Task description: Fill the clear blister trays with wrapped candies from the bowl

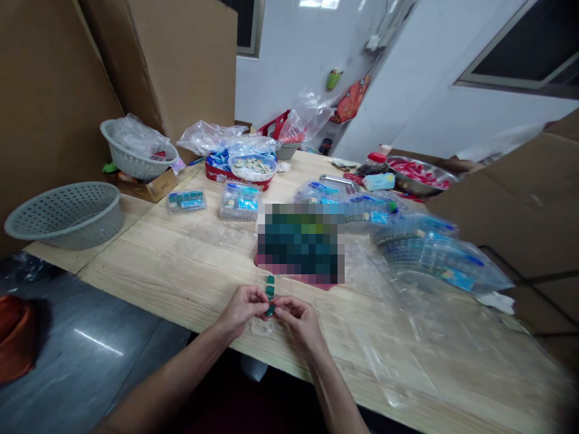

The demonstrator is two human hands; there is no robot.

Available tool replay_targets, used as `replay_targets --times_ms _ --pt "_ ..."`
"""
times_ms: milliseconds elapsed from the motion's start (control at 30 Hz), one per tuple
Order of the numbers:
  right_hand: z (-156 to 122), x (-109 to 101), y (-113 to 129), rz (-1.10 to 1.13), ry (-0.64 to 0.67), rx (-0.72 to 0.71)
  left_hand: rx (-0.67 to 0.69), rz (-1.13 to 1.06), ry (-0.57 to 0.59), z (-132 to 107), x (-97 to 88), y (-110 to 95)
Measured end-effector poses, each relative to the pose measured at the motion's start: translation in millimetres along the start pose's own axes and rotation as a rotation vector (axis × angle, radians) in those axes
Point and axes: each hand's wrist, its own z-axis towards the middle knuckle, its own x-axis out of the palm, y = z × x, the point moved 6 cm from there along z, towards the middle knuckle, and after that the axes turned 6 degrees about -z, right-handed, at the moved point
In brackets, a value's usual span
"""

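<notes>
Both my hands meet over a clear plastic tray (261, 327) near the table's front edge. Small green blocks (270, 290) sit in a row along that tray. My left hand (246, 308) pinches at the nearest green block from the left, thumb and forefinger together. From the other side my right hand (296, 316) closes its fingertips on the same small block. The fingers partly cover the block, so its exact shape is hidden. Just beyond the hands lies a pinkish-red container (316, 282) whose contents are blurred out by large pixels.
Filled clear packs (239, 202) stand behind, with stacked, fanned trays (420, 259) to the right. Two grey baskets (67, 214) are at left. A red tin (217, 172) and a steel bowl of pink pieces (418, 175) stand farther back. Cardboard (181, 60) borders the table.
</notes>
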Motion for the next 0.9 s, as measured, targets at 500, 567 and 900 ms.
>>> replay_targets --times_ms 500,567,900 --pt "6 -2 4 -0.063 0.024 0.027 -0.104 0.073 0.038 6 0.8 2" --pt "7 -4 -2 -0.153 0.035 0.017 -0.013 0.216 0.02 8 0.7 1" --pt "4 4 6 -0.769 -0.085 -0.232 0.382 1.02 -0.051 1 9.9 -2"
